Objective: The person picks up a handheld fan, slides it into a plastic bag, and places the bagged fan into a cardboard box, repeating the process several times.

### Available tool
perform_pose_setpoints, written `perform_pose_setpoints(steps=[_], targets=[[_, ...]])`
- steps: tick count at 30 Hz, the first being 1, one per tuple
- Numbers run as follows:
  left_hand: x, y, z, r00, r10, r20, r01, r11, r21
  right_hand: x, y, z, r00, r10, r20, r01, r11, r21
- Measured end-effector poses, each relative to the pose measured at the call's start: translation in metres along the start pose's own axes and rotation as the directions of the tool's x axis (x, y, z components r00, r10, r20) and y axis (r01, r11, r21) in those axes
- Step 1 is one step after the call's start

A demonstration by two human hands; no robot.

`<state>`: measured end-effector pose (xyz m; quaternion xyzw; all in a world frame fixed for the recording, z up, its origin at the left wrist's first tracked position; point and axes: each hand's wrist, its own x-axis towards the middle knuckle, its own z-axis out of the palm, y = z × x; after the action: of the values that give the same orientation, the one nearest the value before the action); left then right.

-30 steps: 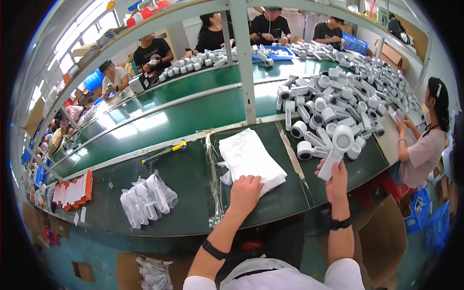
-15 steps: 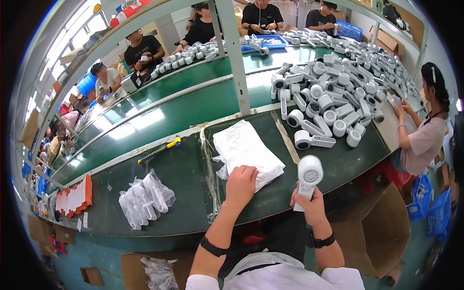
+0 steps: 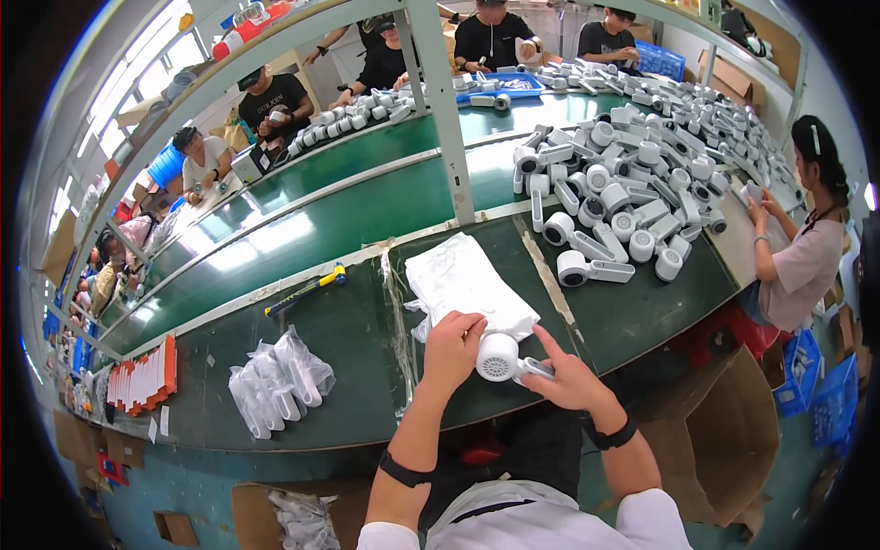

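A person's right hand (image 3: 566, 378) grasps the handle of a white handheld fan (image 3: 497, 357), thumb and fingers closed around it and the forefinger stretched out toward a stack of white plastic bags (image 3: 472, 286). The fan's round head, grille turned up toward the wearer, sits between the two hands, just beside the left hand (image 3: 452, 353), whose fingers curl at the near edge of the stack; whether they pinch the plastic cannot be told. The bags lie on the dark green surface (image 3: 362, 371), directly beyond the left hand. To that hand's left rest several fans in clear bags (image 3: 280, 380), with a yellow-and-dark tool (image 3: 307, 290) farther off beyond them and a row of orange-and-white boxes (image 3: 142, 376) at the far left. Beyond the right hand and to its right spreads a large heap of loose fans (image 3: 632, 192), while a co-worker in pink (image 3: 802, 266) stands well to the right
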<state>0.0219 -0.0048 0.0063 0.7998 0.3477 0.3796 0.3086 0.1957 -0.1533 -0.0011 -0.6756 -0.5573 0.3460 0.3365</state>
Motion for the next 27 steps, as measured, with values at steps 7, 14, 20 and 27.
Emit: perform_pose_setpoints(steps=[7,14,20,27], targets=[[0.002,-0.006,-0.01,0.985,-0.121,0.121,0.132,0.987,-0.096,0.028,-0.017,-0.025,0.98,0.079,0.183,-0.052,0.988,-0.148],[0.007,-0.007,-0.018,0.985,-0.055,0.164,0.07,0.994,-0.087,0.042,-0.032,-0.035,0.945,0.192,0.264,-0.16,0.977,-0.139],[0.005,-0.001,-0.021,0.983,-0.051,0.174,0.06,0.997,-0.048,0.031,-0.023,-0.021,0.997,0.053,0.057,-0.038,0.972,-0.23],[-0.002,0.002,-0.03,0.97,-0.035,0.241,0.071,0.987,-0.141,0.023,-0.026,-0.019,0.976,0.186,0.112,-0.196,0.977,0.084]])
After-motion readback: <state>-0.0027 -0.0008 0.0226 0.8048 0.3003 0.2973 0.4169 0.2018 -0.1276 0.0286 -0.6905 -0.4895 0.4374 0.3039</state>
